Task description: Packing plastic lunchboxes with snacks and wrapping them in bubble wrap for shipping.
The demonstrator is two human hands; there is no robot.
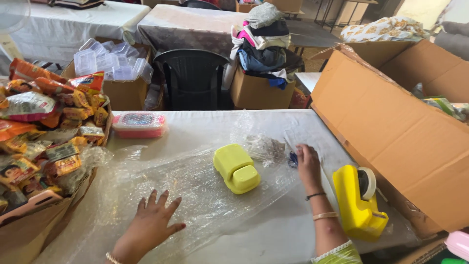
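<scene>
White worktop (273,230) carries a sheet of bubble wrap (195,190), and a yellow box (236,167) lies on it. Left hand (152,226) presses the wrap, fingers spread; right hand (308,164) rests released at the sheet's far edge.

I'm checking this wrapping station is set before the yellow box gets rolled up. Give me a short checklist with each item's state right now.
1. Yellow box lies on the bubble wrap: ok.
2. Left hand flat on the wrap, holding it down: ok.
3. Right hand on the wrap's far edge: ok; whether it grips it, cannot tell.
4. Yellow tape dispenser beside the right forearm: ok.
5. Box lid closed: cannot tell.
</scene>
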